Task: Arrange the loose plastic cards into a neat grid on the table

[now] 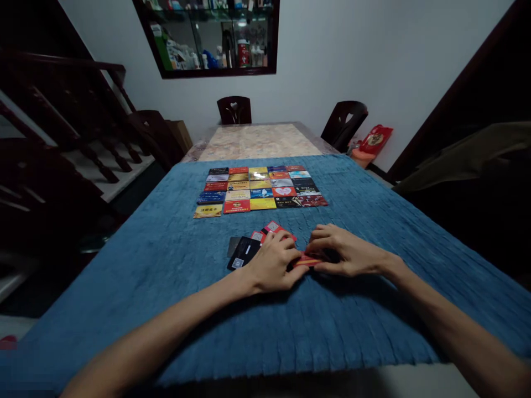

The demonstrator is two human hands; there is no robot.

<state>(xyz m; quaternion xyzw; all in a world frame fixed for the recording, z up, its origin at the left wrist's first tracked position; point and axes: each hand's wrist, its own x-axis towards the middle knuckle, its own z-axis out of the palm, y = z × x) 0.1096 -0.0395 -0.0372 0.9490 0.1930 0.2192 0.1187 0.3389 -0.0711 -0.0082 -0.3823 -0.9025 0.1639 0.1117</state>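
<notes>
My left hand (276, 262) rests over a small fan of cards, its fingers curled and its fingertips at the left end of a red card (306, 260) with a yellow stripe. My right hand (346, 251) pinches the same card from the right. Whether more cards lie under it, I cannot tell. From beneath my left hand stick out a black card (244, 253) with a square code, a grey card (233, 245) and some red cards (272, 227). Beyond both hands, several colourful cards (261, 193) lie face up in tight rows.
A ribbed blue cloth (166, 260) covers the near part of the table, and the patterned tabletop (257, 141) shows beyond it. Dark wooden chairs (234, 110) stand around the far end. A red bag (376, 139) sits at the back right, and a stair railing (78, 105) runs along the left.
</notes>
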